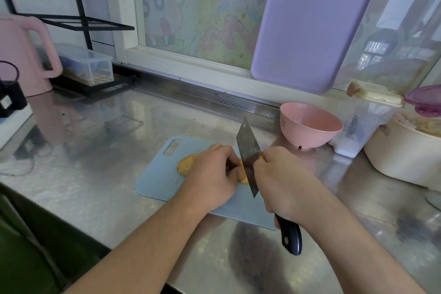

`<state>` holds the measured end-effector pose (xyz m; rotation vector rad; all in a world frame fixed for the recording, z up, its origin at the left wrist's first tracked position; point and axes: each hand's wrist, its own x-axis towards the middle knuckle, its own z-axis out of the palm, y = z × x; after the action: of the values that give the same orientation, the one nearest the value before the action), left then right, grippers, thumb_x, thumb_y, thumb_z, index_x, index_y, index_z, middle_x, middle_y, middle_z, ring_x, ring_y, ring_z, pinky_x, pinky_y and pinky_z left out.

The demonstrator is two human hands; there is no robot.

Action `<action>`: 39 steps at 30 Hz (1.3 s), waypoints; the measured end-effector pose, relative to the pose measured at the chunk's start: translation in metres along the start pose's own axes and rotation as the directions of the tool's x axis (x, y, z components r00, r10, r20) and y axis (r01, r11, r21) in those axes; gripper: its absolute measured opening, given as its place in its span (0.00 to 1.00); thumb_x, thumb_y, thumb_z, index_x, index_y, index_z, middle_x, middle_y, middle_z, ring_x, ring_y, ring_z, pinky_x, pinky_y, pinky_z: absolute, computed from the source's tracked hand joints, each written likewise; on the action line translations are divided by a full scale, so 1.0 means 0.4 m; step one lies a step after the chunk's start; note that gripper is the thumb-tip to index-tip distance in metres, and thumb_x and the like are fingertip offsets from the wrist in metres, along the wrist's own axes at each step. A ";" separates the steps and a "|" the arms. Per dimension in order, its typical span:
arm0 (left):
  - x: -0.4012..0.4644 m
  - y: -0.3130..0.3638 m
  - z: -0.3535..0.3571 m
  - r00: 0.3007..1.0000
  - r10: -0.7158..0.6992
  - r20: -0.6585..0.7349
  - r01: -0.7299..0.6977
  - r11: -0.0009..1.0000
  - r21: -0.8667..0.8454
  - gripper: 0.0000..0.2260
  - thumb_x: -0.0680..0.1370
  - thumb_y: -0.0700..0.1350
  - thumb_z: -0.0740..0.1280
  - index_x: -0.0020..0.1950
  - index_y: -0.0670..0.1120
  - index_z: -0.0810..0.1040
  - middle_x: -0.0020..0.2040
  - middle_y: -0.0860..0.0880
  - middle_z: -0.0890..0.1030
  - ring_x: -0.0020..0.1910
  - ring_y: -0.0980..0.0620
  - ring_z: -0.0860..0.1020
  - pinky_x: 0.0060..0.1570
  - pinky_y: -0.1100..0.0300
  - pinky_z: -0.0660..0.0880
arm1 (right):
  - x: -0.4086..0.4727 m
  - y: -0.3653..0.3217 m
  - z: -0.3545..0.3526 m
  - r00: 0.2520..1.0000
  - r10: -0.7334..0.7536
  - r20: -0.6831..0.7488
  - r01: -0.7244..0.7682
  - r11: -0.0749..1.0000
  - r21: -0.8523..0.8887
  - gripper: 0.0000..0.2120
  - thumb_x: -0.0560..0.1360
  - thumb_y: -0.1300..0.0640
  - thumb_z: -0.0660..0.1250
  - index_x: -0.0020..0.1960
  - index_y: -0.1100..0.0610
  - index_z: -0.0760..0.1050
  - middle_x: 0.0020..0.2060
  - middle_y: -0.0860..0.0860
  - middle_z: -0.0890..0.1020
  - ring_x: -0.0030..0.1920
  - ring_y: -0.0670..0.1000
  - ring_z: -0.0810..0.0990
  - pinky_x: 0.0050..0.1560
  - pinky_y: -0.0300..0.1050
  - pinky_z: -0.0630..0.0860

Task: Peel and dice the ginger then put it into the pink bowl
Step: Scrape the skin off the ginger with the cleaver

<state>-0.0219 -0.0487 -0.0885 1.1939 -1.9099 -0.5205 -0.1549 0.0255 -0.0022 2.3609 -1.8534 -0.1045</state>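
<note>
Cutting board (155,179): pale blue, lying flat on the steel counter (95,150); handle slot sitting at its far left corner; near edge lying close to the counter's front edge.
Open room, left: a wide bare stretch of counter is running from the board toward the pink kettle (21,55) and the clear lidded box (88,64).
Open room, right: crowded; the pink bowl (310,124) is standing upright just past the board's far right corner, with a clear container (365,124) and a cream pot (401,157) beyond it.
Back edge: a window sill is running along the counter's rear; a lilac board (310,21) is leaning against the glass behind the bowl.
Ginger (187,163): lying on the blue board, long axis running roughly left to right; the skinned-looking brown end is pointing left past the knuckles, the yellow cut end is sitting at the blade.
Left hand (212,172): curling over the ginger and holding it down, fingertips tucked beside the blade.
Right hand (281,181): wrapping tight around the knife handle (290,234), index finger reaching up along the blade side.
Cleaver (248,148): blade standing near vertical, tip pointing away toward the window, its lower edge meeting the ginger's right end.
Bowl contents: nothing is showing inside the visible part.
</note>
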 end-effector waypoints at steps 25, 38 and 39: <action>-0.004 0.007 -0.011 0.999 -0.020 0.036 0.021 1.000 -0.009 0.05 0.74 0.41 0.71 0.42 0.51 0.80 0.46 0.55 0.79 0.44 0.57 0.79 0.50 0.54 0.78 | 0.045 -0.029 0.021 0.985 -0.140 0.103 0.161 0.959 -0.234 0.17 0.76 0.67 0.63 0.34 0.56 0.60 0.33 0.51 0.64 0.46 0.57 0.74 0.42 0.45 0.70; -0.003 0.009 -0.011 0.999 -0.033 0.024 0.033 0.999 0.012 0.04 0.76 0.43 0.72 0.44 0.51 0.80 0.47 0.56 0.78 0.45 0.58 0.79 0.51 0.55 0.78 | 0.020 -0.007 0.025 0.922 0.312 0.229 -0.375 0.572 0.730 0.10 0.75 0.61 0.57 0.45 0.65 0.75 0.27 0.58 0.75 0.21 0.53 0.74 0.26 0.44 0.72; -0.003 0.010 -0.011 0.999 -0.035 0.024 0.035 0.999 0.013 0.04 0.76 0.43 0.73 0.44 0.51 0.80 0.47 0.56 0.78 0.45 0.57 0.79 0.51 0.55 0.78 | 0.016 -0.010 0.019 0.925 0.302 0.231 -0.371 0.581 0.725 0.10 0.77 0.60 0.58 0.42 0.63 0.74 0.27 0.57 0.75 0.22 0.52 0.74 0.27 0.45 0.73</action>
<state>-0.0203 -0.0456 -0.0838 1.2359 -1.9181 -0.5450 -0.1507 0.0196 -0.0101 2.3544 -2.7634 0.8019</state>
